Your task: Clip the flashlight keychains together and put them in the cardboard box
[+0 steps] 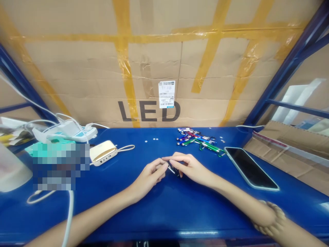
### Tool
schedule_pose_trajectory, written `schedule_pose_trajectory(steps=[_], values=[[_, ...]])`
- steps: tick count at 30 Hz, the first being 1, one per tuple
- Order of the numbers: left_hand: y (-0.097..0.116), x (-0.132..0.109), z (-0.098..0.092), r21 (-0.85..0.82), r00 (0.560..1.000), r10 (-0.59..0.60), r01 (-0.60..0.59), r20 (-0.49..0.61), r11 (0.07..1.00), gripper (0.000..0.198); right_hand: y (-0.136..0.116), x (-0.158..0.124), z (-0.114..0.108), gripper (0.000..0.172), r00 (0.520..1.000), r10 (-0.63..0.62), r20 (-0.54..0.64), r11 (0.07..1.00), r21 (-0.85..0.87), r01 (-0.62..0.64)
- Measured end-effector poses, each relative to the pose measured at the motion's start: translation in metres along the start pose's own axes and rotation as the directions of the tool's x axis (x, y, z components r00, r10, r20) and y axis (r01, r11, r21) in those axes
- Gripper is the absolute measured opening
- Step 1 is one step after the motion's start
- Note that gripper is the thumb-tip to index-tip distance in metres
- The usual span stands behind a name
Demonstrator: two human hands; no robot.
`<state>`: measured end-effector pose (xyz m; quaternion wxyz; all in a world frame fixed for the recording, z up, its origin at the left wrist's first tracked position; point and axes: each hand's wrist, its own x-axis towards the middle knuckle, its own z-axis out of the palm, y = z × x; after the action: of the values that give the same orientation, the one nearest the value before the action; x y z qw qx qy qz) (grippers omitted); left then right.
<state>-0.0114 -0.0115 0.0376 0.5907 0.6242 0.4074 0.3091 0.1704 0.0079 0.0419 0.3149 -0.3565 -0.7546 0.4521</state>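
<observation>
My left hand (pixel 150 175) and my right hand (pixel 190 168) meet above the middle of the blue tabletop (pixel 164 212). Between their fingertips is a small dark metal keychain flashlight (pixel 172 170) with a silver part, partly hidden by my fingers. Behind my right hand lies a heap of several colored carabiner keychain flashlights (pixel 197 140). A few small silver discs (pixel 150 140) rest on the table beyond my left hand. A beaded bracelet (pixel 269 216) circles my right wrist.
To the right lies a black smartphone (pixel 250 168). A cream power bank (pixel 102 152) with a short cord and a white power strip (pixel 69 130) with cables sit left, near a pixelated patch. A taped cardboard box marked LED (pixel 149 111) stands behind the table.
</observation>
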Motion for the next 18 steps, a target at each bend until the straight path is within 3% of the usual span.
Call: schedule_pose_trajectory(steps=[4,9,11,14,18], values=[[-0.0018,0.0008,-0.0006,0.023,0.999,-0.026,0.025,0.034,0.999,0.039,-0.0023,-0.0004,0.0012,0.039,1.0,0.011,0.023,1.0,0.024,-0.011],[-0.005,0.0005,-0.0006,0.187,0.997,0.082,-0.08,-0.006,0.979,0.036,-0.001,-0.0011,0.0041,0.046,0.996,0.074,0.051,0.995,0.068,-0.077],[-0.0029,-0.0004,-0.0004,0.244,0.99,0.124,-0.107,-0.059,0.964,0.034,0.0006,-0.002,0.0045,0.047,0.998,0.053,0.027,0.999,-0.016,-0.052],[0.0011,-0.0014,-0.0002,0.336,0.967,0.196,-0.133,-0.161,0.932,0.032,0.0035,-0.004,0.0041,0.041,0.987,-0.156,-0.033,0.938,-0.318,0.138],[0.0014,-0.0016,0.0002,0.491,0.922,0.302,-0.152,-0.244,0.858,0.031,0.0048,-0.0063,0.0035,0.035,0.912,-0.41,-0.017,0.726,-0.612,0.315]])
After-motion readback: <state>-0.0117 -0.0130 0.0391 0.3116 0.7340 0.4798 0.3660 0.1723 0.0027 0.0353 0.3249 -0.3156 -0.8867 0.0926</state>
